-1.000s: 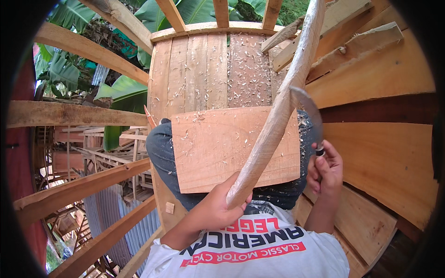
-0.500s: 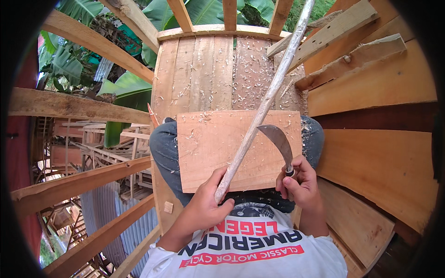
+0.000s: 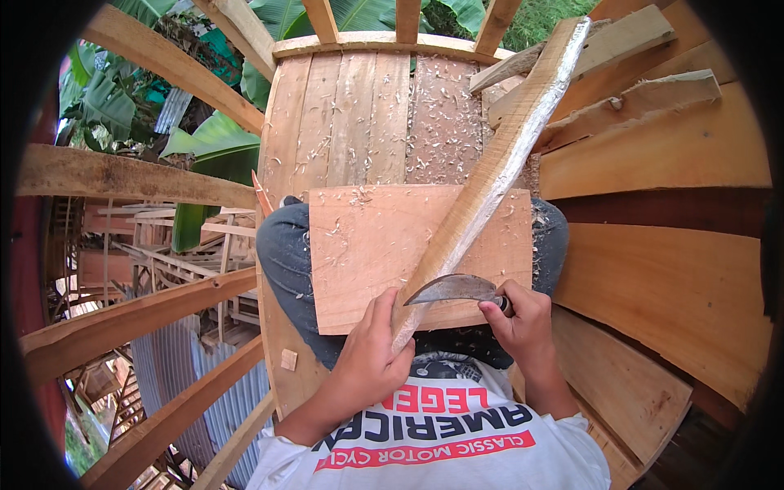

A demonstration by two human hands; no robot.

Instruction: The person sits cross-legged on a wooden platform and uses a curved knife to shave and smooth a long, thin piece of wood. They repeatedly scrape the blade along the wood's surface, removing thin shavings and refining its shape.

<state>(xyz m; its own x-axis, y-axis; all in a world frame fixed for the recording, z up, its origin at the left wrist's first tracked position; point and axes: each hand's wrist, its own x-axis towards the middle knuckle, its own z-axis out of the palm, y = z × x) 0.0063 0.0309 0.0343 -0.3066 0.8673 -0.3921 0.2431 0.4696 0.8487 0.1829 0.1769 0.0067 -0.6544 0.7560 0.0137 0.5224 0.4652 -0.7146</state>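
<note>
1. Wooden stick (image 3: 498,167), long and pale with its upper length freshly shaved, runs on a slant from the person's left hand (image 3: 369,359) at lower centre up toward the upper right, where its far end lies over a stack of planks (image 3: 653,106).
2. The left hand is wrapped tight round the stick's lower end, fingers closed on it, just below the near edge of a flat wooden board (image 3: 367,253).
3. That board lies across the person's lap, over dark trousers (image 3: 282,253), and carries a scatter of small shavings; the stick crosses above its right half.
4. The right hand (image 3: 527,327) is clenched round the handle of a curved knife (image 3: 453,288), whose dark, sickle-shaped blade points left and meets the stick just above the left hand.
5. The two hands sit near each other, one on either side of the stick, not touching.
6. Ahead of the knees, a platform of upright-running planks (image 3: 351,114) is strewn with wood chips (image 3: 445,114), thickest at its right side.
7. To the left, rough timber beams (image 3: 122,175) cross over broad green leaves (image 3: 208,155) and corrugated metal sheeting (image 3: 175,384) below.
</note>
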